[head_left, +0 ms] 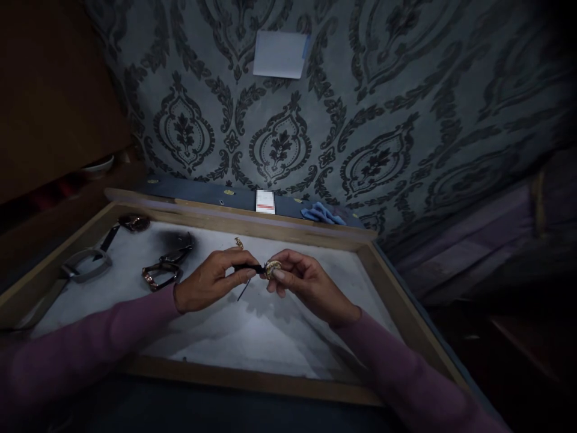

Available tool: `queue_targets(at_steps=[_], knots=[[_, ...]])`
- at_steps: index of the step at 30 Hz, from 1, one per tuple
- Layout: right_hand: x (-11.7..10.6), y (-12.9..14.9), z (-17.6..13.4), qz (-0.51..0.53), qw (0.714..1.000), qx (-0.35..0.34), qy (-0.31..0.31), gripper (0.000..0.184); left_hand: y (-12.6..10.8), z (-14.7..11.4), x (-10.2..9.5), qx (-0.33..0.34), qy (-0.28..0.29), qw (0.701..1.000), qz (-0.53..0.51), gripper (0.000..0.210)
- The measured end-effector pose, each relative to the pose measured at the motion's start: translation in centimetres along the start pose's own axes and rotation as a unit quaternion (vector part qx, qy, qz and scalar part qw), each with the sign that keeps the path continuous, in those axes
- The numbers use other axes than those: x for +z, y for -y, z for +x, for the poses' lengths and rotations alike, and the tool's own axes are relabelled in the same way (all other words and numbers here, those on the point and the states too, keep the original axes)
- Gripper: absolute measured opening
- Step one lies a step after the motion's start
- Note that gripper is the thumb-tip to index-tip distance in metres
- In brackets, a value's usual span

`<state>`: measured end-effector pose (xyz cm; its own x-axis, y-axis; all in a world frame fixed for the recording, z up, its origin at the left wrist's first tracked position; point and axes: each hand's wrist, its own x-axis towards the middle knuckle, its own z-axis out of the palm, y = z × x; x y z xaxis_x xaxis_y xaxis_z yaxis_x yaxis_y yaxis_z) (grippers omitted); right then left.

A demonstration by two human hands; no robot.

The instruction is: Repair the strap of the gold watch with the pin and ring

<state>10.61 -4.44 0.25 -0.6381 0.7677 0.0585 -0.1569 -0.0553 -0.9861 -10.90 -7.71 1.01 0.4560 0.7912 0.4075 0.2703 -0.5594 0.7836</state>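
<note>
Above the white lining of a shallow wooden tray [252, 377], my two hands meet at a small round gold watch [271, 268]. My right hand [311, 281] pinches its case between thumb and fingers. The fingers of my left hand [216, 279] are closed on a black strap [246, 267] whose end reaches the watch; whether the two are joined I cannot tell. Just below the left fingertips a thin dark rod [244, 290] slants down. A small gold piece [238, 243] shows behind the left hand.
Several watches lie at the tray's left: a grey one [88, 266], a dark-and-gold one [161, 275] and a brown-faced one [134, 223]. Beyond the back rim are a small white box [265, 201] and a crumpled blue cloth [322, 213]. The patterned wall [279, 141] stands behind.
</note>
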Motion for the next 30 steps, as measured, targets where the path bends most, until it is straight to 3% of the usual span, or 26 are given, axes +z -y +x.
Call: queue_targets(at_steps=[21, 30], knots=[[0.21, 0.15, -0.35, 0.003, 1.0, 0.005, 0.022, 0.021, 0.04, 0.15, -0.41, -0.004, 0.055, 0.998, -0.018, 0.023], [0.19, 0.02, -0.26, 0.009, 1.0, 0.0, 0.013, 0.02, -0.12, 0.15, -0.44, -0.019, 0.028, 0.999, -0.012, 0.023]])
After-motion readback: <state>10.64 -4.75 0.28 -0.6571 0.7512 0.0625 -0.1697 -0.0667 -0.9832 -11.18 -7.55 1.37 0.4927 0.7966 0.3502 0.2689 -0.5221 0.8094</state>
